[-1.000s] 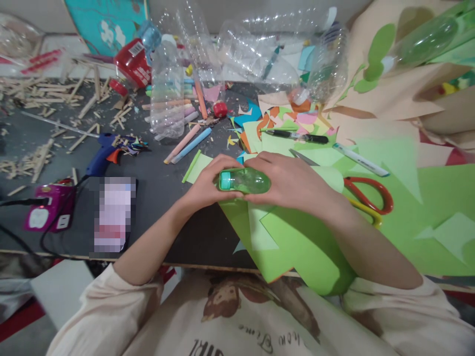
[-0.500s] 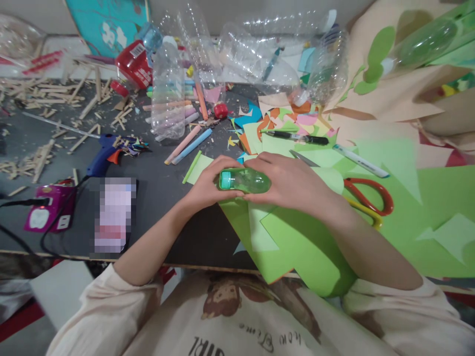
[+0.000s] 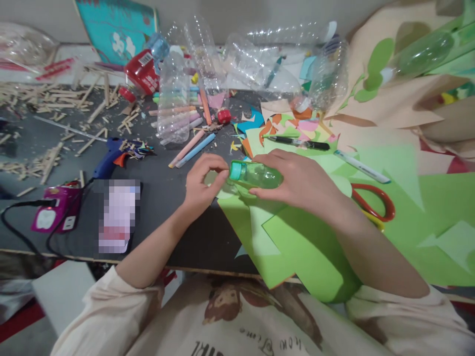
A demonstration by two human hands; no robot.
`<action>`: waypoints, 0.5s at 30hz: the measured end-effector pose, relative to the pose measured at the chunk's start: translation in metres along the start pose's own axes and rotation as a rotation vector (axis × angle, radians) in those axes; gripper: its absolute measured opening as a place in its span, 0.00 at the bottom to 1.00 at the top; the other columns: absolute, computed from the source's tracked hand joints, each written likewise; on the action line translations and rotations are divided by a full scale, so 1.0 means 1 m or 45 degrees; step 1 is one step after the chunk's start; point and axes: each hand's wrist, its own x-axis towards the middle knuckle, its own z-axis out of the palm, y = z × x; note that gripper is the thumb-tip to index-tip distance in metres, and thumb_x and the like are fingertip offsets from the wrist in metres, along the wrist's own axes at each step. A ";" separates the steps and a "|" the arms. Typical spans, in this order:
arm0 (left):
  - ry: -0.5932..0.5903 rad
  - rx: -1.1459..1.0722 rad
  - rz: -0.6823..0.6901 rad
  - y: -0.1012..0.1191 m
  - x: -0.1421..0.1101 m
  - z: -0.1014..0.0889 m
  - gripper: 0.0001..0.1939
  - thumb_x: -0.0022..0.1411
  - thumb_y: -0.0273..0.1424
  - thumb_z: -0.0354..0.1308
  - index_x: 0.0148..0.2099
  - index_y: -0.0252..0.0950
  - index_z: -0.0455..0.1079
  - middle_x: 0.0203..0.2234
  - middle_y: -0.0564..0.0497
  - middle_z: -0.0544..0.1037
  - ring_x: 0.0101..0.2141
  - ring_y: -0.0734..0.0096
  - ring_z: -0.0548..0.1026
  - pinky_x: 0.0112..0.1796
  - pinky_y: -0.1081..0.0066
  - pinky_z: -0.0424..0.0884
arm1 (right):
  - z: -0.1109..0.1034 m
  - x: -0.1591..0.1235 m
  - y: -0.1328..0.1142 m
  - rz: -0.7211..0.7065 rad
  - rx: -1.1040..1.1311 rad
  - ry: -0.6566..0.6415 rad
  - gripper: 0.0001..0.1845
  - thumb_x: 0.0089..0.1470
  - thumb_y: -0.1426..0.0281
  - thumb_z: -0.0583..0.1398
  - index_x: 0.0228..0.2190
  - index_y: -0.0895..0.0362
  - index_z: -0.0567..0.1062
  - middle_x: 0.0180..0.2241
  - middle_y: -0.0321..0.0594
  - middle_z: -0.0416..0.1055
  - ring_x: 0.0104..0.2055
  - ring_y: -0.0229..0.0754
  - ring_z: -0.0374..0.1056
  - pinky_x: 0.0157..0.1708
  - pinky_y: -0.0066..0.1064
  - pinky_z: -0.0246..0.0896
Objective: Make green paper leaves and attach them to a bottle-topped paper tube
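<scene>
A small see-through green plastic bottle (image 3: 261, 176) lies on its side above the green paper, its turquoise cap (image 3: 235, 170) pointing left. Green paper shows along the bottle's edges. My right hand (image 3: 293, 175) grips the base end, fingers over the far side and thumb along the near side. Beside the cap is my left hand (image 3: 204, 180), its fingers curled and the thumb and forefinger tips close together in a pinch. Whatever those tips may hold is too small to make out. Beneath both hands are light-green paper sheets (image 3: 311, 252).
Scissors (image 3: 374, 200) and a black pen (image 3: 300, 143) lie on the right, with a white-and-blue cutter (image 3: 361, 166). On the left are a blue glue gun (image 3: 106, 160), a phone (image 3: 118, 215) and a purple power box (image 3: 55, 207). Clear plastic bottles (image 3: 172, 99) and wood sticks (image 3: 48, 160) lie farther back.
My left hand has let go of the bottle's cap end and drawn left, its fingers now pinched. My right hand still holds the bottle, now slightly farther right in view.
</scene>
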 end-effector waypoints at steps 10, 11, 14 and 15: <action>-0.095 -0.154 -0.245 -0.003 0.001 0.002 0.22 0.60 0.51 0.59 0.28 0.37 0.67 0.28 0.51 0.75 0.31 0.72 0.72 0.34 0.70 0.68 | 0.005 0.000 -0.002 0.009 -0.097 0.016 0.28 0.53 0.52 0.62 0.50 0.56 0.76 0.40 0.48 0.77 0.40 0.52 0.72 0.30 0.33 0.59; -0.100 -0.164 -0.260 -0.003 0.001 0.002 0.22 0.60 0.51 0.59 0.28 0.37 0.67 0.28 0.51 0.75 0.31 0.72 0.73 0.34 0.70 0.69 | 0.004 -0.001 -0.003 0.011 -0.114 0.016 0.28 0.53 0.51 0.62 0.49 0.56 0.76 0.40 0.48 0.77 0.39 0.52 0.72 0.30 0.33 0.59; -0.111 -0.173 -0.306 -0.004 0.000 0.003 0.23 0.58 0.53 0.60 0.27 0.37 0.68 0.28 0.51 0.77 0.31 0.71 0.74 0.33 0.70 0.70 | 0.003 -0.003 -0.003 0.000 -0.171 0.036 0.27 0.54 0.51 0.61 0.49 0.56 0.76 0.40 0.49 0.77 0.39 0.52 0.72 0.29 0.33 0.57; -0.114 -0.170 -0.324 -0.004 0.000 0.003 0.23 0.57 0.53 0.60 0.28 0.37 0.68 0.28 0.51 0.77 0.31 0.71 0.75 0.33 0.70 0.70 | 0.003 -0.004 -0.004 -0.006 -0.193 0.043 0.27 0.55 0.52 0.61 0.49 0.56 0.76 0.40 0.49 0.76 0.39 0.52 0.72 0.29 0.34 0.57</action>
